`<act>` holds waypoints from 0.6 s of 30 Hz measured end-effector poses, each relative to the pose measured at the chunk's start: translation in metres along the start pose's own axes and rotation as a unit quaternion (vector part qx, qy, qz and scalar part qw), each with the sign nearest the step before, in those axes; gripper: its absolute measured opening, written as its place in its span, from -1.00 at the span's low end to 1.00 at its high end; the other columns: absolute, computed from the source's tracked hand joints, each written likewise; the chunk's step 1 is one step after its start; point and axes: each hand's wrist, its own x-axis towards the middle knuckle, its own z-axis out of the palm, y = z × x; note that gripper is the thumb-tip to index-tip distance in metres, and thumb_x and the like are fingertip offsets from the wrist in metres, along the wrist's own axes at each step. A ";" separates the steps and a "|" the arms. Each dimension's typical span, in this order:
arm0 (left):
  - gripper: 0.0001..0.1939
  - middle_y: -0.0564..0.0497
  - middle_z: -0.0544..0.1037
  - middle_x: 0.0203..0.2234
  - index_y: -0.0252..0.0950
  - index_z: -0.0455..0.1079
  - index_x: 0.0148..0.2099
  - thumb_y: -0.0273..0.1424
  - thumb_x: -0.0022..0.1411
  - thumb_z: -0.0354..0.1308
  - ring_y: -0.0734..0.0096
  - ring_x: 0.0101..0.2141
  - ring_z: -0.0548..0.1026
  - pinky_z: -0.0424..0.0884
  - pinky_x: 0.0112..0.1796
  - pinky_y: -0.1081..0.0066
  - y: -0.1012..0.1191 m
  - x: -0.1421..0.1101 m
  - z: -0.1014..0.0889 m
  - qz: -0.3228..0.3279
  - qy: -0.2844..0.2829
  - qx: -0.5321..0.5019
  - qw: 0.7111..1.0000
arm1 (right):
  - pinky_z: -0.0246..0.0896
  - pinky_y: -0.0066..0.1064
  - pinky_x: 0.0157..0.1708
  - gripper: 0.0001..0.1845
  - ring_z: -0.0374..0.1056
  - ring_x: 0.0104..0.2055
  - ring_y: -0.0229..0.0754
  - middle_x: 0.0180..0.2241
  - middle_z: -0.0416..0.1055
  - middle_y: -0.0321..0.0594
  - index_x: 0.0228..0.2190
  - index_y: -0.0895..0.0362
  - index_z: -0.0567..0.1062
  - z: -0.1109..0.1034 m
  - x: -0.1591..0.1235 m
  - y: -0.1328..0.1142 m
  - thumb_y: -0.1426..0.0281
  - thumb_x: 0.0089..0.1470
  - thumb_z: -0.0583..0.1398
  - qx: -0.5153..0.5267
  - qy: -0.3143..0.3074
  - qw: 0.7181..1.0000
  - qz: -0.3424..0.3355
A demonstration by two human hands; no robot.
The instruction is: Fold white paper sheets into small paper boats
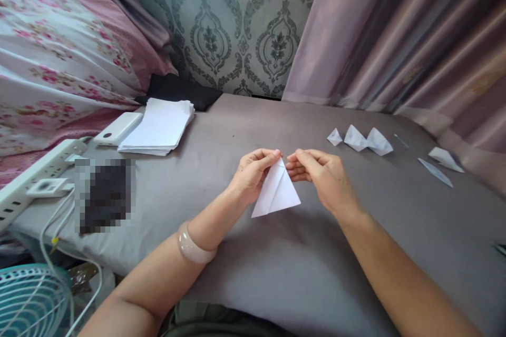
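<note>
A white paper folded into a triangle [276, 192] is held above the grey cloth-covered table [276, 274], point up. My left hand [253, 174] pinches its upper left edge with fingers curled. My right hand [322, 174] pinches the top tip from the right. A pale bangle [192, 247] sits on my left wrist. Both hands are closed on the paper.
A stack of white sheets [160, 126] lies at the back left beside a white power bank [117, 128]. Folded paper pieces [361, 139] rest at the back right, more [440, 163] farther right. A power strip [35, 179], cables and a fan [31, 300] are at the left edge. Curtains surround the table.
</note>
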 end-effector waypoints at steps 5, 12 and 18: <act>-0.70 0.07 0.48 -0.54 -0.32 0.44 -0.43 -0.25 -0.12 0.44 0.53 -0.52 0.40 0.34 -0.43 0.46 -0.006 -0.004 0.007 0.065 0.019 -0.002 0.998 | 0.31 -0.36 -0.45 -0.59 0.40 -0.46 -0.20 -0.48 0.51 -0.21 -0.46 0.16 0.54 0.007 0.004 0.010 0.03 -0.02 0.26 0.056 -0.027 0.997 0.047; -0.76 0.10 0.46 -0.52 -0.32 0.45 -0.42 -0.27 -0.03 0.39 0.58 -0.49 0.35 0.29 -0.40 0.50 -0.021 0.002 0.003 0.145 0.085 0.020 0.986 | 0.22 -0.41 -0.46 -0.61 0.35 -0.48 -0.27 -0.48 0.50 -0.25 -0.43 0.16 0.53 0.019 0.003 0.025 0.06 -0.09 0.32 0.080 -0.008 0.996 0.039; -0.70 0.08 0.46 -0.54 -0.35 0.45 -0.40 -0.22 -0.04 0.40 0.58 -0.52 0.34 0.25 -0.46 0.51 -0.016 0.002 0.000 0.112 0.023 0.089 0.990 | 0.21 -0.40 -0.44 -0.61 0.33 -0.48 -0.28 -0.49 0.50 -0.27 -0.49 0.14 0.52 0.006 0.010 0.023 0.10 -0.24 0.41 0.121 -0.036 0.989 0.072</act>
